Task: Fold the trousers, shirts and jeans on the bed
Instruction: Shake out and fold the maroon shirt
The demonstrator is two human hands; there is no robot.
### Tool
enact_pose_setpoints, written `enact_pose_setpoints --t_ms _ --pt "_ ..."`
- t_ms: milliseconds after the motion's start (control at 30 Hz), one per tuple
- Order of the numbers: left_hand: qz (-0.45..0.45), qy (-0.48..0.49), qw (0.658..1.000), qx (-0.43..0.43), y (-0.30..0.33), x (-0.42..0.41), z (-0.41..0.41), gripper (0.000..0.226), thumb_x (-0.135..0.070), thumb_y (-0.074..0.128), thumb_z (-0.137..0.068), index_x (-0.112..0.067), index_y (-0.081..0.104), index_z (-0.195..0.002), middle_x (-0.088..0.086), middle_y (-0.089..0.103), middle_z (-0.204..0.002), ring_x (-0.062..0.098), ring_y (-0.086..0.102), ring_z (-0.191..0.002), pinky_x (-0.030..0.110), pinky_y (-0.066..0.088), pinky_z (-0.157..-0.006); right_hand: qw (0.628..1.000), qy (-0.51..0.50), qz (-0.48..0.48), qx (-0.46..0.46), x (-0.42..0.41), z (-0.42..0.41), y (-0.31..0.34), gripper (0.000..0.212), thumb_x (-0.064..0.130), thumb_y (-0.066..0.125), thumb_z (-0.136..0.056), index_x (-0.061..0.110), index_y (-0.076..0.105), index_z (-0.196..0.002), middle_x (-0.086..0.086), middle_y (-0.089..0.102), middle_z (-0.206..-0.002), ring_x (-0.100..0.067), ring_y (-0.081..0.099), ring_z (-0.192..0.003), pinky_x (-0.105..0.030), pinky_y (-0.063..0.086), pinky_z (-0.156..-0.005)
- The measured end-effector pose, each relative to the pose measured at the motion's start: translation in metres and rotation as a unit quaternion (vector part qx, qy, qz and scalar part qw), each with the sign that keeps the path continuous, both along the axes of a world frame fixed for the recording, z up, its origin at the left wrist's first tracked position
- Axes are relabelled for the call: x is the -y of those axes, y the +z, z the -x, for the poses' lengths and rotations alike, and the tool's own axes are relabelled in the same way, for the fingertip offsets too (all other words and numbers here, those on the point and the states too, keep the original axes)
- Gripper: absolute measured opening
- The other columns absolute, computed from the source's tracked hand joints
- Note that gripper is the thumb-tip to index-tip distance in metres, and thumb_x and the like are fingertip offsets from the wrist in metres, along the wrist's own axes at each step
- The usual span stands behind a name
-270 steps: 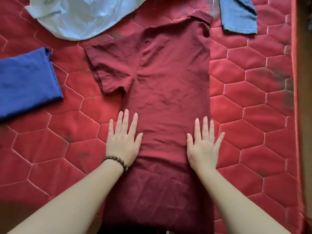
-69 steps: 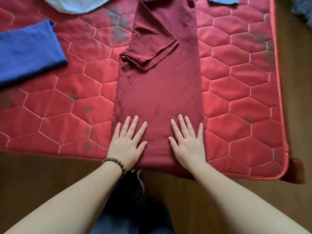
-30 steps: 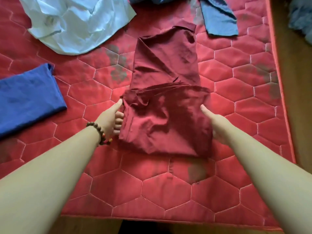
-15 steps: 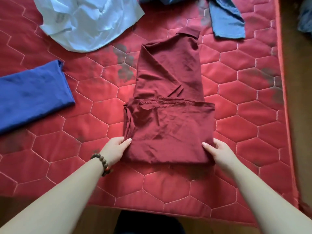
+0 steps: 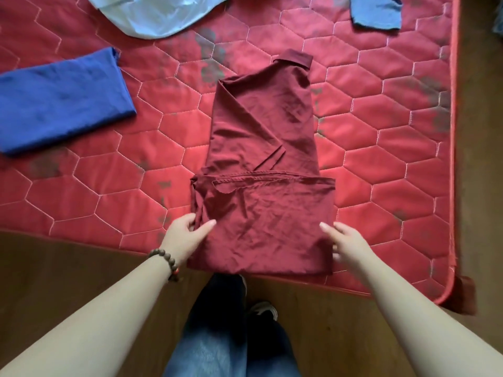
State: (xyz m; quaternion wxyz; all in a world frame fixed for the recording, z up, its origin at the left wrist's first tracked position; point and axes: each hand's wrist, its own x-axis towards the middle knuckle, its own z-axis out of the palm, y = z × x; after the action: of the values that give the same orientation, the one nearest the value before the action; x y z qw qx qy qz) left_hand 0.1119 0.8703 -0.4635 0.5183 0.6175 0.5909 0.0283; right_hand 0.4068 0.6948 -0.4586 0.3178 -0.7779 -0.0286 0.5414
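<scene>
Garment: dark red short-sleeved cotton shirt [image 5: 261,170], near edge of red quilted hexagon-stitched mattress [image 5: 381,148].
Change: hem now doubled up over body.
Left hand [image 5: 185,235]: pinching folded edge.
Right hand [image 5: 345,243]: fingers hidden, grip unclear.
Remaining: second fold, collar end.

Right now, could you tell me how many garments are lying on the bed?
4: maroon shirt centre, blue garment left, pale shirt far left, denim piece far right; more may lie outside the frame.

Maroon shirt [image 5: 262,164] lies flat at centre, folded narrow — hem doubled up over its near half. Collar points to 12 o'clock.
</scene>
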Motion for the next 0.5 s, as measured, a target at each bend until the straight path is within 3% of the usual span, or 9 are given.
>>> enact_pose_setpoints --t_ms 67,133,200,233,333,400,500 --pt "-0.069 0.025 0.997 0.013 0.008 -0.008 -0.017 0.027 -0.03 0.074 -0.08 -0.015 0.054 -0.071 -0.013 0.043 -0.051 0.002 0.038 -0.047 0.014 0.032 -0.049 0.998 -0.056 -0.027 0.012 -0.019 -0.007 -0.003 0.048 0.034 0.064 -0.09 0.016 0.05 -0.132 -0.005 0.059 -0.106 -0.02 0.052 -0.088 -0.033 0.04 -0.071" --pt "-0.081 0.054 0.994 0.043 0.014 -0.015 -0.034 0.022 -0.025 0.077 -0.078 -0.021 0.057 -0.087 -0.019 0.055 -0.059 -0.007 0.052 -0.052 0.004 0.036 -0.054 0.994 -0.087 -0.059 0.029 -0.041 -0.013 -0.005 0.061 0.031 0.064 -0.09 0.009 0.041 -0.141 -0.006 0.059 -0.121 -0.019 0.057 -0.1 -0.032 0.043 -0.082" --pt "-0.089 0.062 0.993 0.049 0.013 -0.023 -0.045 0.029 -0.017 0.078 -0.076 -0.019 0.058 -0.098 -0.014 0.064 -0.073 -0.011 0.057 -0.059 0.002 0.038 -0.057 0.99 -0.116 -0.076 0.038 -0.058 -0.016 -0.008 0.058 0.026 0.064 -0.09 0.003 0.043 -0.139 -0.009 0.058 -0.129 -0.021 0.058 -0.112 -0.037 0.045 -0.099" --pt "-0.093 0.061 0.993 0.044 0.012 -0.027 -0.048 0.027 -0.014 0.077 -0.076 -0.015 0.06 -0.097 -0.007 0.066 -0.075 -0.007 0.058 -0.06 0.004 0.039 -0.058 0.988 -0.127 -0.077 0.04 -0.064 -0.016 -0.009 0.052 0.022 0.064 -0.091 0.002 0.048 -0.135 -0.011 0.06 -0.126 -0.023 0.061 -0.111 -0.042 0.046 -0.101" --pt "-0.106 0.062 0.992 0.036 0.008 -0.039 -0.053 0.015 -0.017 0.072 -0.082 -0.006 0.063 -0.078 0.0 0.066 -0.068 0.008 0.05 -0.058 0.024 0.041 -0.059 0.988 -0.122 -0.079 0.044 -0.073 -0.015 -0.007 0.021 0.012 0.061 -0.092 0.002 0.067 -0.109 -0.008 0.071 -0.088 -0.018 0.067 -0.075 -0.033 0.058 -0.072" --pt "-0.111 0.071 0.99 0.053 0.006 -0.05 -0.051 0.026 -0.02 0.068 -0.086 -0.008 0.057 -0.066 -0.009 0.055 -0.057 0.003 0.039 -0.054 0.023 0.035 -0.054 0.988 -0.114 -0.086 0.049 -0.077 -0.019 -0.002 0.013 0.013 0.062 -0.091 0.006 0.07 -0.099 -0.003 0.072 -0.077 -0.018 0.064 -0.069 -0.025 0.054 -0.059" --pt "-0.05 0.079 0.988 0.124 0.011 -0.073 -0.051 0.015 -0.02 0.063 -0.091 -0.01 0.065 -0.079 -0.002 0.064 -0.073 0.007 0.05 -0.066 0.026 0.042 -0.065 0.984 -0.116 -0.121 0.06 -0.088 -0.028 0.01 0.014 0.015 0.066 -0.088 0.007 0.071 -0.099 -0.012 0.073 -0.094 -0.022 0.066 -0.082 -0.032 0.055 -0.072"
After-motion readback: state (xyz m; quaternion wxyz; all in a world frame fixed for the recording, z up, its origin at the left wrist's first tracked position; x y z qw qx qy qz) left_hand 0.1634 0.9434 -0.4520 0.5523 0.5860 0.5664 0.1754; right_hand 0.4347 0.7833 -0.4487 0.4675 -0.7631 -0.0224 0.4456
